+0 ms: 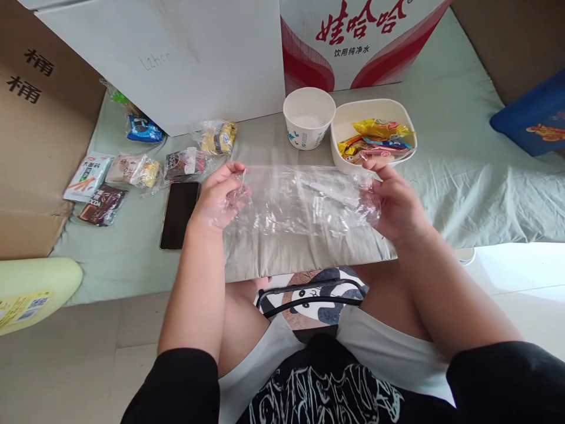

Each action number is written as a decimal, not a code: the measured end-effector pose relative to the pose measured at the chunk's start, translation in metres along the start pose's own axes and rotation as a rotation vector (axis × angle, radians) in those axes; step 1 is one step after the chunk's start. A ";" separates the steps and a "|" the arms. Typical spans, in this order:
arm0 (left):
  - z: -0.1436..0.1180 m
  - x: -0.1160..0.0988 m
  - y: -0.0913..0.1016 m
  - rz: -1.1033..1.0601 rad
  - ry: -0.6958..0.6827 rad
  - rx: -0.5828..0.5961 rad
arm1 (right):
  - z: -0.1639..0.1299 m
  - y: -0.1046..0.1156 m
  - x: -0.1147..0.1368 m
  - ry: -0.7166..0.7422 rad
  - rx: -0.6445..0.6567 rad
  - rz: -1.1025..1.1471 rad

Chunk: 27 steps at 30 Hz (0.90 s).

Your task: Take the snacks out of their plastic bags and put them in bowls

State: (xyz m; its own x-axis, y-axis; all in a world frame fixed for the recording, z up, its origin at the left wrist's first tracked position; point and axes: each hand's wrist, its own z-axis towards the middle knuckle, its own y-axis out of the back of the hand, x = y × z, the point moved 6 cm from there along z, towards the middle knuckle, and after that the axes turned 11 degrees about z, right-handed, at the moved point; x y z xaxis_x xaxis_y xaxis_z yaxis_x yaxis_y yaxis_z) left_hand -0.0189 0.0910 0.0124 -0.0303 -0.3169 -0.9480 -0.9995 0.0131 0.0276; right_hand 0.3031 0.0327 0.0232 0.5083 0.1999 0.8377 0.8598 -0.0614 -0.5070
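Note:
A clear plastic bag is stretched sideways above the front part of the green cloth. Its left end is gripped by my left hand, whose fingers are closed on the film. At the other end, my right hand pinches the bag's right edge. Just behind the bag stands a white paper cup. Beside it, a cream plastic bowl holds several wrapped snacks; my right hand is close to its front rim. A black phone lies left of my left wrist.
Several packaged snacks lie at the left. White cartons stand at the back. A brown box and a yellow-green bottle are at the left edge, with a blue container at the right. Green cloth covers the surface.

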 end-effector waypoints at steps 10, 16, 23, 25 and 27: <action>-0.006 -0.006 -0.012 -0.122 -0.100 0.267 | -0.004 -0.008 -0.018 -0.137 0.103 -0.108; -0.007 -0.003 -0.009 -0.230 -0.058 0.364 | -0.004 -0.014 -0.005 -0.192 0.215 0.192; -0.014 0.016 -0.046 0.117 0.167 0.608 | -0.006 -0.048 -0.061 -0.509 0.470 -0.069; -0.016 0.012 -0.051 0.119 0.145 0.613 | -0.014 -0.058 -0.071 -0.537 0.599 -0.224; -0.014 0.004 -0.048 0.037 0.070 0.485 | -0.016 -0.064 -0.073 -0.479 0.641 -0.324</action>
State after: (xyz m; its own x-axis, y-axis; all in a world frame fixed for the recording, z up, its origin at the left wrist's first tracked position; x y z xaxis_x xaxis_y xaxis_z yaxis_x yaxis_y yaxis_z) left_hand 0.0290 0.0762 0.0119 -0.0827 -0.3705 -0.9251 -0.8814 0.4604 -0.1056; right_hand 0.2119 0.0064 -0.0021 0.0436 0.5117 0.8580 0.6915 0.6044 -0.3956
